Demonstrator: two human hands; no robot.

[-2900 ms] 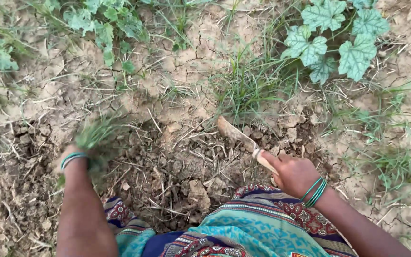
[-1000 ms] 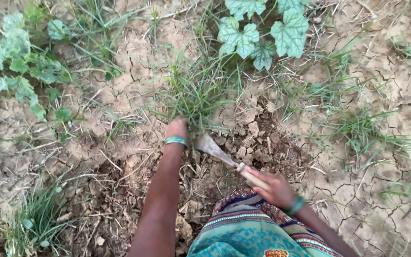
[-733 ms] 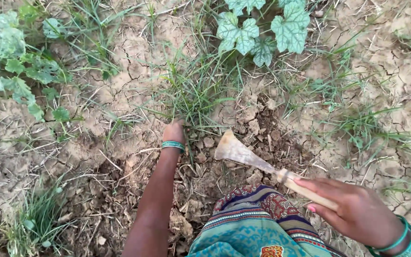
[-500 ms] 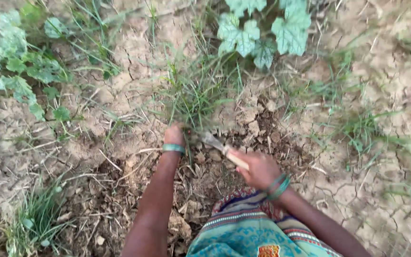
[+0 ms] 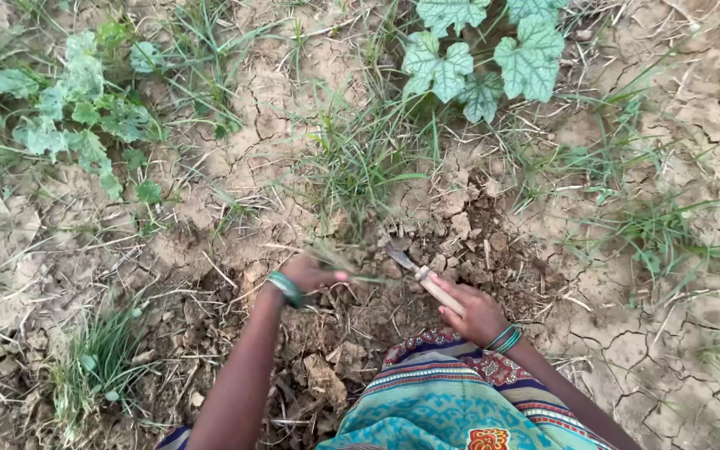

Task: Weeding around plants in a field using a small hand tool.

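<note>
My left hand (image 5: 314,273), with a green bangle at the wrist, grips a thin blurred bunch of grass stems (image 5: 352,268) low over the broken soil. My right hand (image 5: 475,312) holds the wooden handle of a small digging tool (image 5: 414,271); its metal blade points up-left into the dug earth just below a grass tuft (image 5: 358,158). The two hands are close together, about a hand's width apart.
Broad-leaved vines grow at the top centre (image 5: 481,54) and top left (image 5: 77,108). More grass tufts stand at the lower left (image 5: 102,362) and right (image 5: 652,233). Dry cracked soil (image 5: 693,350) surrounds the dug patch. My patterned teal garment (image 5: 460,408) fills the bottom.
My left hand has pulled back toward me from the grass tuft with stems in it. My right hand with the tool has dropped slightly, blade now at the tuft's base.
</note>
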